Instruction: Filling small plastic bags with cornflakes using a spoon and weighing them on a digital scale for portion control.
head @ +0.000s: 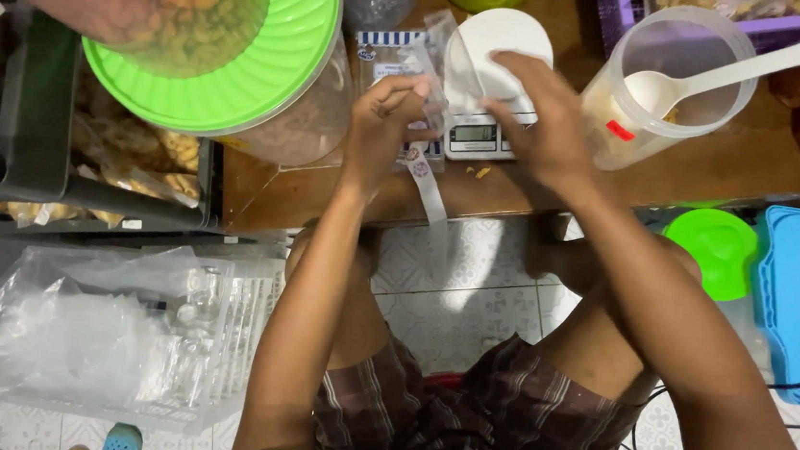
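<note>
The wooden desk (714, 166) runs across the top of the view, with tiled floor below it and the person's knees under its edge. At upper left stands a big clear jar with a bright green lid (231, 56), filled with brownish snacks. At right stands a clear plastic tub (663, 84), open at the top, with a white scoop (722, 75) lying in it, handle pointing up and to the right. On the floor at lower left lies a heap of clear plastic bags (111, 325); at right a blue tray (799, 289) lies with a small green lid (721, 248) just beside it.

Between jar and tub sits a small digital scale (481, 131) with a white round platform (493, 45). The right hand (534, 121) lies over the scale, fingers spread and flat, palm down, touching the platform's near edge; it grips nothing that I can see.

The left hand (385, 122) is closed in a pinch on a small clear plastic pouch (423, 73), just left of the scale. The pouch is see-through and glossy, its long axis running roughly away from the person, upper end toward the back of the desk. A clear strip (432, 194) hangs from it down past the desk edge.
</note>
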